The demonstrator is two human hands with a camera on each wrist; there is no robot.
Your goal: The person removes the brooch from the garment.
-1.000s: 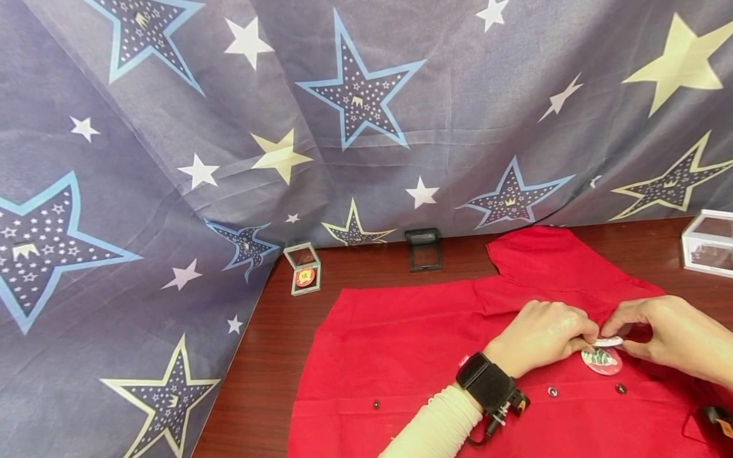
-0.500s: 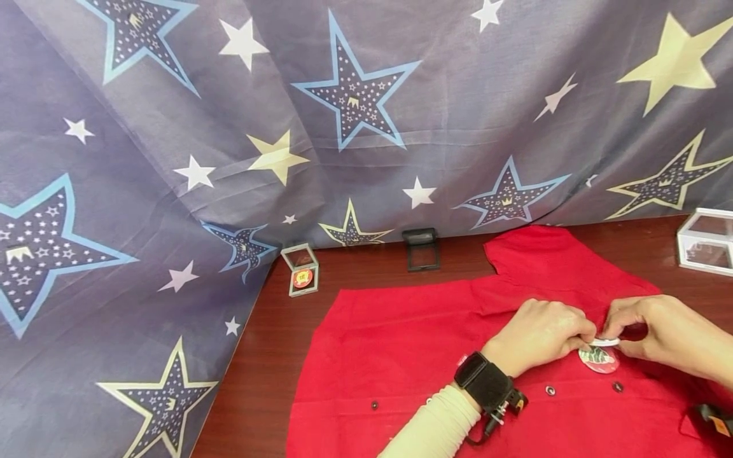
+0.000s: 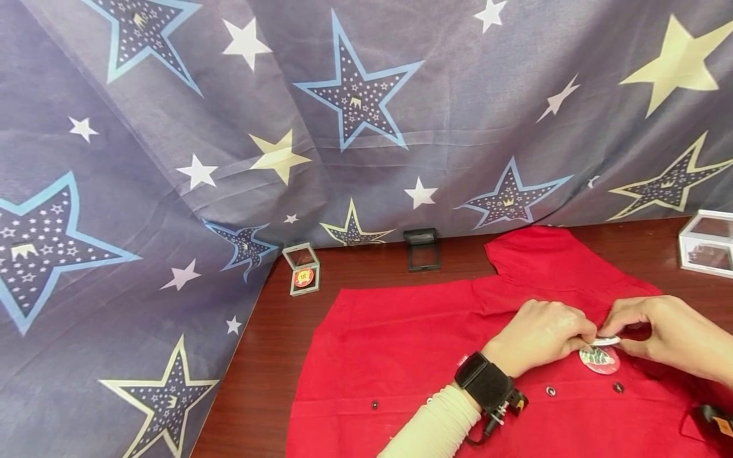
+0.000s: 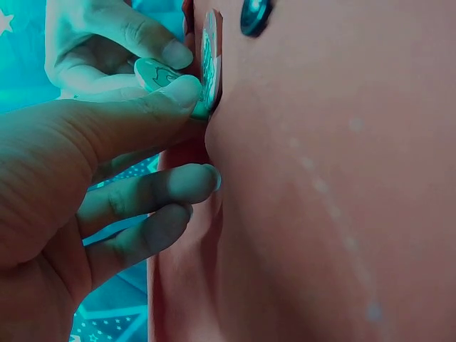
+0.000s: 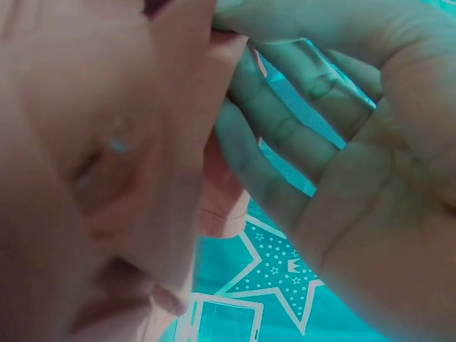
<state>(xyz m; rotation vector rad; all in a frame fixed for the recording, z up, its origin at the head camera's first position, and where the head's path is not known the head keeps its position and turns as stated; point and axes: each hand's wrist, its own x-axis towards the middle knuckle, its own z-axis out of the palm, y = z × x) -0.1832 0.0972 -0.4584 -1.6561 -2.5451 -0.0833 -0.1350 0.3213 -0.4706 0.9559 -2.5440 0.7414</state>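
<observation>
A red short-sleeved shirt [image 3: 412, 337] lies spread on the table. Over its upper part, my left hand [image 3: 538, 334] and my right hand [image 3: 667, 331] pinch a round button badge [image 3: 606, 341] from either side, its white rim tilted up from the cloth. Just below it, a second round badge [image 3: 599, 360] with a green and red picture lies against the shirt. In the left wrist view, the left thumb presses on the pinched badge [image 4: 153, 73], beside the second badge [image 4: 211, 64]. The pinched badge's back and any pin are hidden. Shirt cloth fills much of the right wrist view.
An open small case [image 3: 303, 270] with a red and gold round badge stands at the back left of the brown table [image 3: 258, 343]. A black case [image 3: 424, 249] stands open near the curtain, and a white-framed clear case [image 3: 707, 242] at the right.
</observation>
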